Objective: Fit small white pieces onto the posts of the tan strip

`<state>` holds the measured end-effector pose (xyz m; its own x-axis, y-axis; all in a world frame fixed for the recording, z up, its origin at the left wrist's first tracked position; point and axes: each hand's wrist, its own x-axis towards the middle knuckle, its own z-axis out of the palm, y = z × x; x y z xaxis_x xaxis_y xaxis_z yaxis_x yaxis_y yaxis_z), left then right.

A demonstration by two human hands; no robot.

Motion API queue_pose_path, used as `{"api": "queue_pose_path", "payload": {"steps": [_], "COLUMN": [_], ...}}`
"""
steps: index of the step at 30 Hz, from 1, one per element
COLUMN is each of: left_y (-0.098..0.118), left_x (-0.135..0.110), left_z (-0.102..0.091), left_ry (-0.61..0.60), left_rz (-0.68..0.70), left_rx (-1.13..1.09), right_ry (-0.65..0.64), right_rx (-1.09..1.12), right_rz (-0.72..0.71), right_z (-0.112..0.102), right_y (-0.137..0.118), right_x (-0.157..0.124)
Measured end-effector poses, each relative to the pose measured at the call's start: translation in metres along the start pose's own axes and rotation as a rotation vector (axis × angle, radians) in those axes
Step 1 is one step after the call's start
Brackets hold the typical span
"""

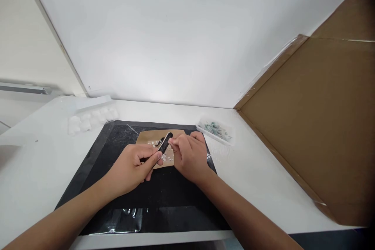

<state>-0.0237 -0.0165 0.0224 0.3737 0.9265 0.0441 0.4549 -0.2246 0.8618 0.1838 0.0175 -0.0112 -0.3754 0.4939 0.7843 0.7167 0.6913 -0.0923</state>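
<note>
My left hand (136,164) is closed round a slim black file-like tool (164,144), its tip pointing up and to the right. My right hand (189,155) is pinched at that tip, thumb and fingers pressed together on something too small to make out. Both hands hover over a brown card (146,136) that carries several small white pieces (167,158). The card lies on a black cutting mat (117,187).
A white table (35,172) carries the mat. A clear moulded tray (90,118) sits at the back left. A small clear tray with greenish bits (216,129) lies at the back right. A brown cardboard sheet (316,125) leans on the right. A white wall stands behind.
</note>
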Motion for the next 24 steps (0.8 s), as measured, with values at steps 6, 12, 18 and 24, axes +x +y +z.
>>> {"api": "queue_pose_path", "payload": {"steps": [6, 12, 18, 24], "left_y": [0.0017, 0.0006, 0.0006, 0.0033], "left_x": [0.0004, 0.0011, 0.0008, -0.0005], "left_z": [-0.0007, -0.0006, -0.0012, -0.0004], "left_ry": [0.029, 0.046, 0.067, 0.077], "left_rz": [0.06, 0.097, 0.116, 0.137], "left_rx": [0.065, 0.1, 0.123, 0.114], "right_ry": [-0.027, -0.114, -0.046, 0.056], "right_rx": [0.078, 0.166, 0.12, 0.028], "right_rz": [-0.005, -0.005, 0.008, 0.048], "right_z": [0.0006, 0.0001, 0.0022, 0.0011], "right_y": [0.001, -0.0012, -0.0019, -0.0023], "right_x": [-0.0012, -0.0003, -0.0005, 0.0021]}}
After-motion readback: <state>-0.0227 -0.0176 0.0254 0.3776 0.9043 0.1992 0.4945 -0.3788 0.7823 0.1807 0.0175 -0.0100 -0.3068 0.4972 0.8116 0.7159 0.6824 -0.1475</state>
